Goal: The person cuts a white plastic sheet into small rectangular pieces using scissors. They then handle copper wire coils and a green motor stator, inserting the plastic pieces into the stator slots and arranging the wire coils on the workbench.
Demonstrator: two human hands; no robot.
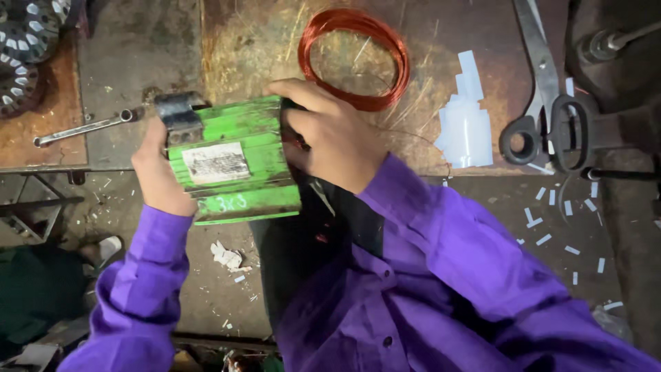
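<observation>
I hold a green finned motor housing [237, 162] with a worn pale label between both hands, near the front edge of a rusty workbench [248, 41]. My left hand [157, 172] grips its left side, beside a dark bracket [177, 110] at the top left corner. My right hand [330, 134] wraps over its right end, fingers curled on the top edge. A coil of copper wire [354, 58] lies on the bench just behind my right hand. Both arms wear purple sleeves.
Large scissors [547, 103] lie at the right on the bench. White paper strips [467, 117] sit beside them, with small white scraps [564, 220] on the floor. A metal wrench [82, 129] rests at the left. Stator laminations [24, 41] fill the top left corner.
</observation>
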